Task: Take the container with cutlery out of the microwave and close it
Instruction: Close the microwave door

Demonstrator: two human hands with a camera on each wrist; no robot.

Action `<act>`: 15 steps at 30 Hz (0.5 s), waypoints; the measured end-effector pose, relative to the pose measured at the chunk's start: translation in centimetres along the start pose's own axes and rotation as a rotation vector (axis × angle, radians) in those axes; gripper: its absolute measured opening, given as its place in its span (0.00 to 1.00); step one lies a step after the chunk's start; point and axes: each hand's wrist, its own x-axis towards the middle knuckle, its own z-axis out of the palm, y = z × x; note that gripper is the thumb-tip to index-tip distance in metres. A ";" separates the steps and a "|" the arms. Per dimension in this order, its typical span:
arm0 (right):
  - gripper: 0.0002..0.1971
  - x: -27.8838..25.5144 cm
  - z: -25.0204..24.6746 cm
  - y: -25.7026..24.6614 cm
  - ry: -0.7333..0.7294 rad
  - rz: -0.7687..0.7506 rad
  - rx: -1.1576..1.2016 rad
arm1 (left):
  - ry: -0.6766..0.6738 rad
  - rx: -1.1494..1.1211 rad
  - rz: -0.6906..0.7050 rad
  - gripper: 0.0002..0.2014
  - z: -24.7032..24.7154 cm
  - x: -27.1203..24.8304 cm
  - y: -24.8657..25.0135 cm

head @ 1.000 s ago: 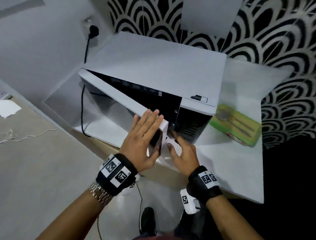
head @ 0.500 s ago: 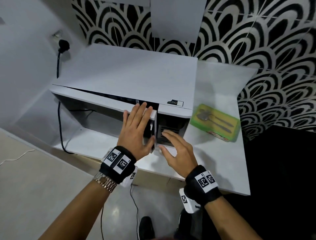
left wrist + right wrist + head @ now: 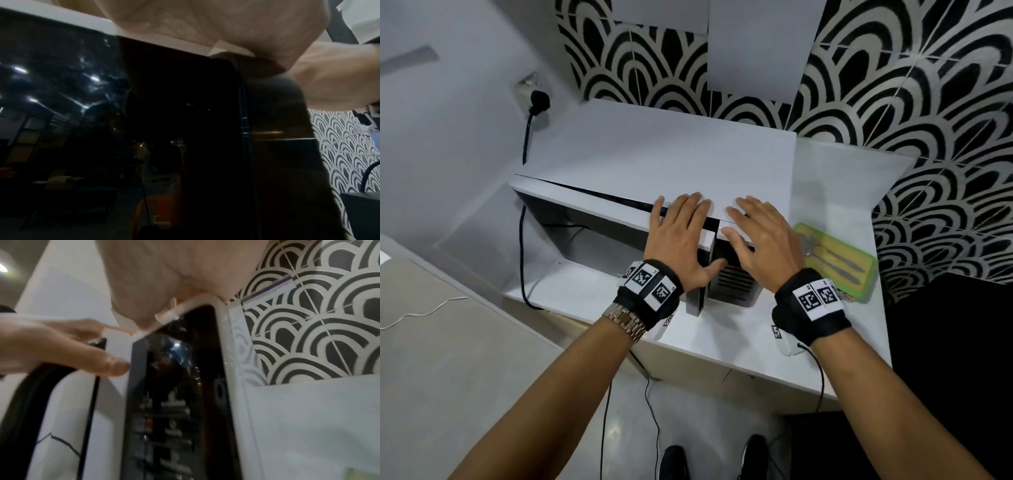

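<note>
Matt white microwave point(image 3: 661, 161), glossy dark door point(image 3: 185, 129); green container point(image 3: 859, 270) looks plastic.

The microwave point(image 3: 654, 164) fills the desk's point(image 3: 739, 339) left and middle. Its door point(image 3: 619, 219) stands almost shut, leaving only a thin dark slit along the top, with both hands across the front. To the right, bare desk lies between the microwave and the green container point(image 3: 835, 263) near the tiled wall point(image 3: 928, 120).
</note>
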 end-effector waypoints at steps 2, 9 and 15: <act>0.20 -0.2 0.5 0.4 0.025 -0.016 0.012 | 0.050 -0.027 -0.003 0.44 0.2 0.1 0.1; 0.32 -0.2 0.2 -0.4 0.006 0.053 0.011 | 0.115 -0.053 -0.014 0.42 0.4 0.2 0.3; 0.42 0.0 0.9 -1.1 0.078 0.101 0.009 | 0.158 -0.078 -0.032 0.38 0.6 0.4 0.4</act>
